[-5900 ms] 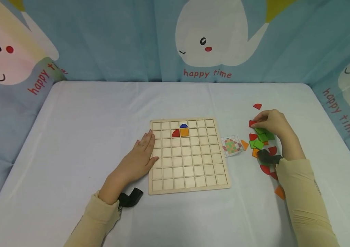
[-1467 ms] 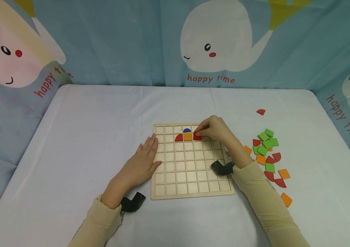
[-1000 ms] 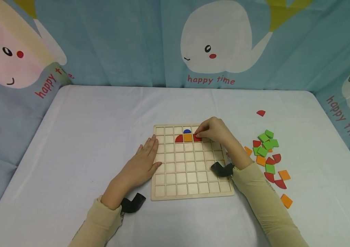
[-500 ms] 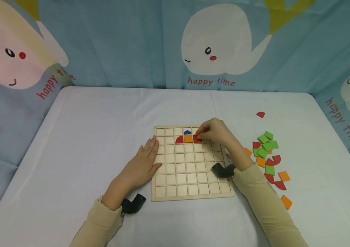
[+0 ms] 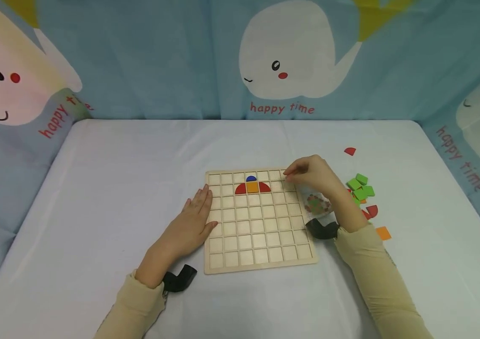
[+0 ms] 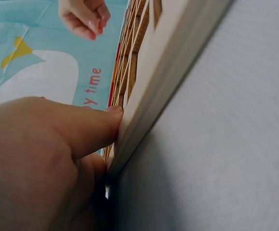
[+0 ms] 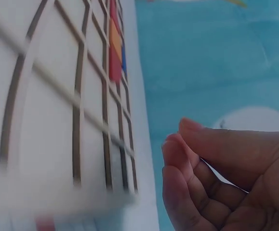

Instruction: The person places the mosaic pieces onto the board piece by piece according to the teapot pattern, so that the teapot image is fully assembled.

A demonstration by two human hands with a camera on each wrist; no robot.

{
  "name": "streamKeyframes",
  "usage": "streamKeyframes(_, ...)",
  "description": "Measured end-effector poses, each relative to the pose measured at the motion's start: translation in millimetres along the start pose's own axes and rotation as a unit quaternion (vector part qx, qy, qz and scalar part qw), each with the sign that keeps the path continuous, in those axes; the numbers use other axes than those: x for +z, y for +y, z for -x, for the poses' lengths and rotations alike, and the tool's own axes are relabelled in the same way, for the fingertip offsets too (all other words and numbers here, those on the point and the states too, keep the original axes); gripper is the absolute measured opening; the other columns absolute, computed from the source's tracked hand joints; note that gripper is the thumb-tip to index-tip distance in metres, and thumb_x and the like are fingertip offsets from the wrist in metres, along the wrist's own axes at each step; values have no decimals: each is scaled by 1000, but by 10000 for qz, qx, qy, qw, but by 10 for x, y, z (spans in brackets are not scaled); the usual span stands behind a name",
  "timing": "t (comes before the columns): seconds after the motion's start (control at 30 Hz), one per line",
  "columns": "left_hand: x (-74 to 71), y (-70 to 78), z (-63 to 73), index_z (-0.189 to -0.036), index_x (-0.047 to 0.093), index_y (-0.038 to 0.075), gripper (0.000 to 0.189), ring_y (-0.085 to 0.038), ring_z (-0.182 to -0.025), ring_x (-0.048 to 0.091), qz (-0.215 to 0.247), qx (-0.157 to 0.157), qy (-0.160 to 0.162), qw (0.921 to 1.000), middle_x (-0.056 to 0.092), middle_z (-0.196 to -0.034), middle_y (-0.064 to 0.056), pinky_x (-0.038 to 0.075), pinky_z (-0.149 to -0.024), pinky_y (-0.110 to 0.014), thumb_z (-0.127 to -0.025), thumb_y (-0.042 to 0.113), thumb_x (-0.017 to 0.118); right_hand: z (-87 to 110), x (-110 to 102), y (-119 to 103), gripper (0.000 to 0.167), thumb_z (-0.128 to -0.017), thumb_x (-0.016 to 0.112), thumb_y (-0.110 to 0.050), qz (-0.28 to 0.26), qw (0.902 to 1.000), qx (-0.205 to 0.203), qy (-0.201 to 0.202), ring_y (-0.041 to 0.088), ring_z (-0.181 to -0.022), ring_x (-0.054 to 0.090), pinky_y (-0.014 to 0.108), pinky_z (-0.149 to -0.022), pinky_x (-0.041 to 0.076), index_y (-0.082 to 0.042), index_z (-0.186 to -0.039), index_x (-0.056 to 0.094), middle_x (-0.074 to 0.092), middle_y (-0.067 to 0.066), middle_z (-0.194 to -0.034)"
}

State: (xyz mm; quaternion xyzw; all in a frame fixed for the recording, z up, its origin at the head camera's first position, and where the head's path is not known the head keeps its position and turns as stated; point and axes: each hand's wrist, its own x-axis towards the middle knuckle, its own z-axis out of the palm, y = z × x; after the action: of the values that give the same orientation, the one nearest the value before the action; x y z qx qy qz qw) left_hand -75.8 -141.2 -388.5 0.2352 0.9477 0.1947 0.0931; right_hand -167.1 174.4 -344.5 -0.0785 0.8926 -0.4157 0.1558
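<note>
Grid board [image 5: 255, 213] laid flat on worktop [image 5: 138, 155]. Left edge met by left hand [image 5: 187, 228], fingers straight, presumably so sliding is prevented. In cells: red quarter-circle [image 5: 241, 189], orange square [image 5: 252, 187] with blue half-circle [image 5: 251, 179] above, second red quarter-circle [image 5: 264, 188], probably aligned by dividers. Right hand [image 5: 313, 173] held over far right corner, thumb and fingertips together, nothing visibly gripped. Printed card [image 5: 317, 204] placed beside board, likely for consulting; loose pieces [image 5: 354, 184] within reach.

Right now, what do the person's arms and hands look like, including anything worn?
The left hand and right hand wear no gloves. Long beige sleeves, creased in places, end near the wrists. A black, bent, tube-like piece sticks out beside each cuff.
</note>
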Motion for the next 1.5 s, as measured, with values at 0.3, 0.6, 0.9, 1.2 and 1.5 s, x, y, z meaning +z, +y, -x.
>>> streamKeyframes(0.3,5,-19,-3,-145,13,-12,70,-37,-141,8,22,24,-5,10000,6,-154,-23,15,-111,-53,-98,23,50,260,-349,242,23,-86,70,-14,-4,9990,174,408,18,-88,59,26,-77,47,3,-102,70,68,11,-99)
streamKeyframes(0.6,19,-28,0,-145,12,-12,70,-37,-142,8,23,49,-8,10000,6,-155,-23,15,-111,-54,-98,24,50,436,-568,439,30,-87,69,-21,235,9955,701,594,20,-84,57,31,-72,49,1,-108,68,68,10,-98)
streamKeyframes(0.9,5,-51,28,-146,12,-12,70,-37,-141,9,-5,41,-3,10000,6,-155,-23,16,-111,-54,-98,23,50,530,-699,646,35,-87,69,-22,267,9932,873,716,16,-84,59,29,-75,49,3,-111,66,69,9,-98)
streamKeyframes(1.2,36,-43,-17,-146,12,-12,69,-37,-142,7,94,73,-14,9999,5,-155,-23,14,-111,-54,-98,23,49,575,-889,859,38,-88,67,-25,280,9863,1305,967,26,-94,50,50,-90,39,4,-112,63,68,9,-92)
streamKeyframes(1.5,41,-65,-27,-147,9,-10,70,-37,-142,4,274,68,-65,9996,2,-155,-21,11,-111,-56,-99,22,48,557,-902,954,33,-88,67,-20,441,9813,1531,1080,23,-90,52,41,-80,42,5,-110,63,67,6,-85)
